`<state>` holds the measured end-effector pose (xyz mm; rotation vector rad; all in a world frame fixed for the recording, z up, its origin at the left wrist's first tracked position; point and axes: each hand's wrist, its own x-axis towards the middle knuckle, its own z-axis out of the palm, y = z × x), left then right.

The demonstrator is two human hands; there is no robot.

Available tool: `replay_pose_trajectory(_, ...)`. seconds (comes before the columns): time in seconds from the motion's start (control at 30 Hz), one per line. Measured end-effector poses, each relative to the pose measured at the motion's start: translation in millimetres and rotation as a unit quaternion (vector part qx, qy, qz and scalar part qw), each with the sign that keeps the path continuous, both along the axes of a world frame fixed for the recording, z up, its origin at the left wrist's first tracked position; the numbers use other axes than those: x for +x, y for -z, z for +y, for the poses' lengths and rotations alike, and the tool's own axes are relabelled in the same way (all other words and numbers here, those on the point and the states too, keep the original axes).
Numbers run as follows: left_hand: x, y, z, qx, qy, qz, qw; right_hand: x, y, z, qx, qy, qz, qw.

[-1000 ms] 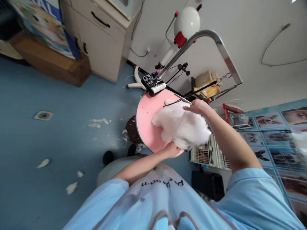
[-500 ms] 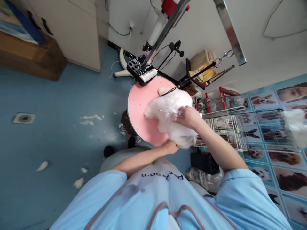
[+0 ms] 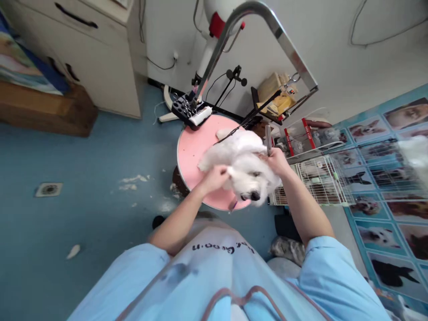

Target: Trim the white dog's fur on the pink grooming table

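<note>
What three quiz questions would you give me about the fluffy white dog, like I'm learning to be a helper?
1. Pick one: what colour is the top of the round table under the dog?
A) blue
B) pink
C) green

2. True or false: the dog's face is turned away from the apron.

3. Look closely: which of the person's hands holds the slim metal tool?

Key:
1. B, pink.
2. False; its black nose points toward the apron.
3. The right hand, beside the dog's head.
</note>
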<state>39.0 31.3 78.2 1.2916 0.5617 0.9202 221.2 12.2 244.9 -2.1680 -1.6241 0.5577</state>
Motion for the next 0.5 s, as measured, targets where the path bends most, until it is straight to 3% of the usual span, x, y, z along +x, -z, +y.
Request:
replay_pose_trajectory(0.03, 3, -12.6, 17, -0.016, -0.106, -0.024, 0.994, 1, 1, -1, 0.012, 0.006, 0.032, 0.999)
replay_pose_trajectory(0.07, 10, -25.3, 32, -0.019, -0.157, -0.058, 0.986, 3, 1, -1, 0.021, 0.01, 0.057, 0.998)
replay_pose_trajectory(0.1, 19, -36.6, 43, -0.011, -0.148, -0.093, 0.985, 4, 3, -3, 0.029, 0.01, 0.077, 0.997)
replay_pose_trajectory(0.2, 50, -51.5, 54, -0.011, 0.105, -0.112, 0.988, 9, 16, -11, 0.054, -0.004, 0.111, 0.992)
replay_pose_trajectory(0.23, 57, -48.5, 53, -0.017, 0.178, -0.094, 0.979, 11, 24, -15, 0.062, -0.007, 0.114, 0.991)
replay_pose_trajectory(0.3, 63, -33.1, 48, -0.014, 0.259, -0.04, 0.965, 12, 45, -26, 0.067, 0.006, 0.118, 0.991)
replay_pose_trajectory(0.5, 46, 16.7, 33, 0.031, 0.237, 0.094, 0.966, -1, 120, -62, 0.061, 0.106, 0.222, 0.968)
